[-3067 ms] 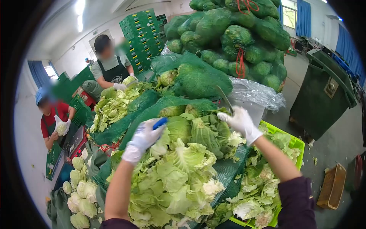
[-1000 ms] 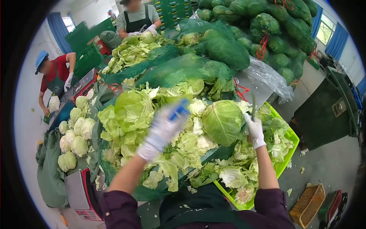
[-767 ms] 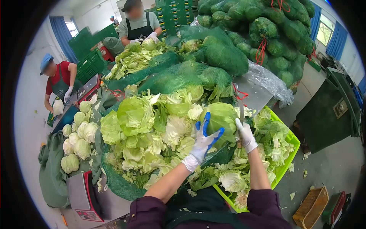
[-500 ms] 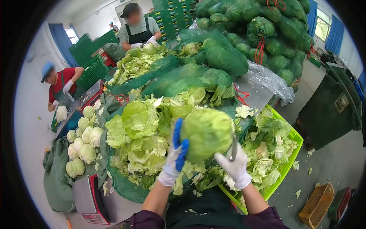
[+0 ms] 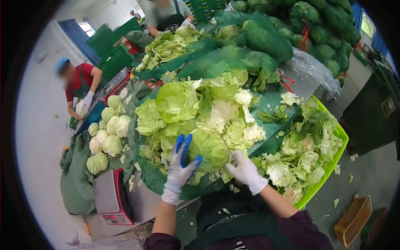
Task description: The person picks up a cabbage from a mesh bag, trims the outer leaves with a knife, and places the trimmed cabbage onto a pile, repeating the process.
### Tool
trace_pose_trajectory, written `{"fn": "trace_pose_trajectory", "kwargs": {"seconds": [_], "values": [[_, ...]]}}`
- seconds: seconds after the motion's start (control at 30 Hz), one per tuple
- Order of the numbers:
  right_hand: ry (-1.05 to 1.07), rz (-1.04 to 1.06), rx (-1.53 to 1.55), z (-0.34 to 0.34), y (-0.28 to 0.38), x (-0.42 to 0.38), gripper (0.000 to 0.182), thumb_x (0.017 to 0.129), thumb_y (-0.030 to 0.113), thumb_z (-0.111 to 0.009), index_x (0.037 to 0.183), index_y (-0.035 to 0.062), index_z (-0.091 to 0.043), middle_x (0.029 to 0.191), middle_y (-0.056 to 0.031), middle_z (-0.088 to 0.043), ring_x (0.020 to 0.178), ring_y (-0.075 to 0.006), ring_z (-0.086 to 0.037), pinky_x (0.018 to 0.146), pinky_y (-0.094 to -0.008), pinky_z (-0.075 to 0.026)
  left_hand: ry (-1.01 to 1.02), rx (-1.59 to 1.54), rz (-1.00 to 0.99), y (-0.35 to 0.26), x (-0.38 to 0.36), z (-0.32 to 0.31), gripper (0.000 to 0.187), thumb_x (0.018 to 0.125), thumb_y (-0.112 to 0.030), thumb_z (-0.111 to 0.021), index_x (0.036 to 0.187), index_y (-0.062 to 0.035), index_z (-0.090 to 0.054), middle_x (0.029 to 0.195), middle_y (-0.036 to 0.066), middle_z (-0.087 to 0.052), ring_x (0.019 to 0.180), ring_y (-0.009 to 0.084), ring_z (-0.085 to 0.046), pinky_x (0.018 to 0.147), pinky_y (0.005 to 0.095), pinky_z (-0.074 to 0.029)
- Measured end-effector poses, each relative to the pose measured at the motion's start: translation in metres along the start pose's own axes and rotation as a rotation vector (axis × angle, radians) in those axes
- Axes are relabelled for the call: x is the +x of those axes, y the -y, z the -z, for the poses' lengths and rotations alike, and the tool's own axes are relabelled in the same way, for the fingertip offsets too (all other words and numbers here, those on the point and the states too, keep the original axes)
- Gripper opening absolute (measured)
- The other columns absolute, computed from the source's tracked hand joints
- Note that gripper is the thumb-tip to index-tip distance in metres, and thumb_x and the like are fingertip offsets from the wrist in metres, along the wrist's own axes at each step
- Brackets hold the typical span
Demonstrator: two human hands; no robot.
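A round green lettuce head is between my two hands, above the pile of loose leaves. My left hand, in a white glove with blue fingers, supports the head from its left side. At the head's lower right edge is my right hand, white-gloved, with its fingers bent in; no tool shows in it from this angle. Green netting lies under the leaves.
Trimmed heads and a red-edged scale are at the left. A lime-green crate of leaves stands right. Full net sacks lie behind. Two co-workers stand across and left. A dark bin is far right.
The view has shifted, so the scene sits further right. Both hands and the lettuce head are lower in front of me. The metal tool seen at my right hand is now out of sight.
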State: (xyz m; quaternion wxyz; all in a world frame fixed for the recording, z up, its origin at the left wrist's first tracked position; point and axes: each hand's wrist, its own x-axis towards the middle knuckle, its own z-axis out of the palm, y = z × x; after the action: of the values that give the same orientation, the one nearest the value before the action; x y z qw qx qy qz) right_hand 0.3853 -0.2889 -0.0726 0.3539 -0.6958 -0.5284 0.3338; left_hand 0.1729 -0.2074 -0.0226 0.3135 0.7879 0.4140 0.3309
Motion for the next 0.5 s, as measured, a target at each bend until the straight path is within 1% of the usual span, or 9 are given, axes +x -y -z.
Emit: {"fn": "trace_pose_trajectory", "kwargs": {"seconds": [0.07, 0.1, 0.13, 0.23, 0.27, 0.33, 0.37, 0.47, 0.5], "values": [[-0.037, 0.151, 0.062, 0.017, -0.013, 0.007, 0.030, 0.083, 0.020, -0.063, 0.108, 0.0082, -0.051, 0.092, -0.0182, -0.062, 0.082, -0.0365, -0.061, 0.073, -0.0408, -0.051, -0.105, 0.336, -0.080, -0.011, 0.004, -0.023, 0.074, 0.069, -0.029, -0.076, 0.135, -0.0116, -0.049, 0.140, 0.021, -0.038, 0.129, 0.0389, -0.035, 0.108, 0.0457, -0.028], [-0.064, 0.277, 0.135, 0.030, -0.009, 0.008, 0.031, 0.084, 0.020, -0.062, 0.110, 0.0086, -0.051, 0.093, -0.0187, -0.062, 0.083, -0.0369, -0.062, 0.073, -0.0418, -0.050, -0.177, 0.323, -0.055, -0.006, 0.006, -0.032, 0.080, 0.063, -0.033, -0.079, 0.135, -0.0140, -0.049, 0.139, 0.023, -0.038, 0.125, 0.0416, -0.037, 0.105, 0.0490, -0.031], [-0.091, 0.404, 0.207, 0.039, -0.008, 0.007, 0.031, 0.084, 0.021, -0.062, 0.111, 0.0090, -0.051, 0.094, -0.0193, -0.062, 0.084, -0.0373, -0.062, 0.073, -0.0428, -0.050, -0.172, 0.317, -0.059, -0.004, 0.006, -0.035, 0.080, 0.063, -0.033, -0.079, 0.135, -0.0140, -0.049, 0.139, 0.023, -0.038, 0.125, 0.0416, -0.037, 0.105, 0.0490, -0.031], [-0.061, 0.287, -0.088, 0.041, -0.030, 0.008, 0.027, 0.086, 0.021, -0.059, 0.108, 0.0074, -0.051, 0.092, -0.0218, -0.063, 0.082, -0.0378, -0.062, 0.070, -0.0455, -0.049, -0.233, 0.202, -0.097, 0.002, -0.005, -0.036, 0.077, 0.064, -0.034, -0.079, 0.132, -0.0127, -0.051, 0.140, 0.022, -0.038, 0.126, 0.0415, -0.036, 0.106, 0.0487, -0.030], [-0.068, 0.284, -0.087, 0.038, -0.033, 0.008, 0.027, 0.086, 0.021, -0.059, 0.108, 0.0074, -0.051, 0.092, -0.0218, -0.063, 0.082, -0.0378, -0.062, 0.070, -0.0455, -0.049, -0.228, 0.202, -0.103, 0.007, -0.010, -0.037, 0.077, 0.064, -0.034, -0.079, 0.132, -0.0127, -0.051, 0.140, 0.022, -0.038, 0.126, 0.0415, -0.036, 0.106, 0.0487, -0.030], [0.100, 0.054, -0.259, 0.027, -0.026, 0.008, 0.030, 0.089, 0.023, -0.053, 0.114, 0.0073, -0.049, 0.086, -0.0228, -0.064, 0.080, -0.0409, -0.062, 0.069, -0.0469, -0.050, -0.301, 0.203, -0.222, 0.014, -0.017, -0.040, 0.075, 0.064, -0.036, -0.079, 0.130, -0.0116, -0.053, 0.140, 0.023, -0.039, 0.129, 0.0407, -0.035, 0.106, 0.0495, -0.029], [0.101, 0.051, -0.247, 0.021, -0.022, 0.012, 0.030, 0.089, 0.023, -0.053, 0.114, 0.0073, -0.049, 0.086, -0.0228, -0.064, 0.080, -0.0409, -0.062, 0.069, -0.0469, -0.050, -0.317, 0.278, -0.259, 0.017, -0.020, -0.044, 0.074, 0.065, -0.042, -0.078, 0.128, -0.0101, -0.054, 0.138, 0.023, -0.042, 0.129, 0.0391, -0.036, 0.107, 0.0506, -0.027], [0.074, 0.233, -0.269, 0.015, -0.004, 0.033, 0.019, 0.086, 0.017, -0.050, 0.095, 0.0010, -0.048, 0.070, -0.0236, -0.062, 0.066, -0.0420, -0.062, 0.062, -0.0500, -0.049, -0.233, 0.439, -0.259, -0.012, -0.014, -0.043, 0.074, 0.066, -0.045, -0.076, 0.128, -0.0096, -0.055, 0.137, 0.022, -0.044, 0.128, 0.0379, -0.039, 0.109, 0.0503, -0.025], [0.099, 0.235, -0.325, 0.013, -0.002, 0.038, 0.018, 0.083, 0.013, -0.050, 0.092, -0.0027, -0.047, 0.070, -0.0258, -0.062, 0.067, -0.0418, -0.062, 0.062, -0.0494, -0.049, -0.228, 0.469, -0.236, -0.018, -0.012, -0.045, 0.073, 0.066, -0.046, -0.076, 0.126, -0.0092, -0.057, 0.136, 0.021, -0.045, 0.126, 0.0375, -0.041, 0.109, 0.0500, -0.024]]}}
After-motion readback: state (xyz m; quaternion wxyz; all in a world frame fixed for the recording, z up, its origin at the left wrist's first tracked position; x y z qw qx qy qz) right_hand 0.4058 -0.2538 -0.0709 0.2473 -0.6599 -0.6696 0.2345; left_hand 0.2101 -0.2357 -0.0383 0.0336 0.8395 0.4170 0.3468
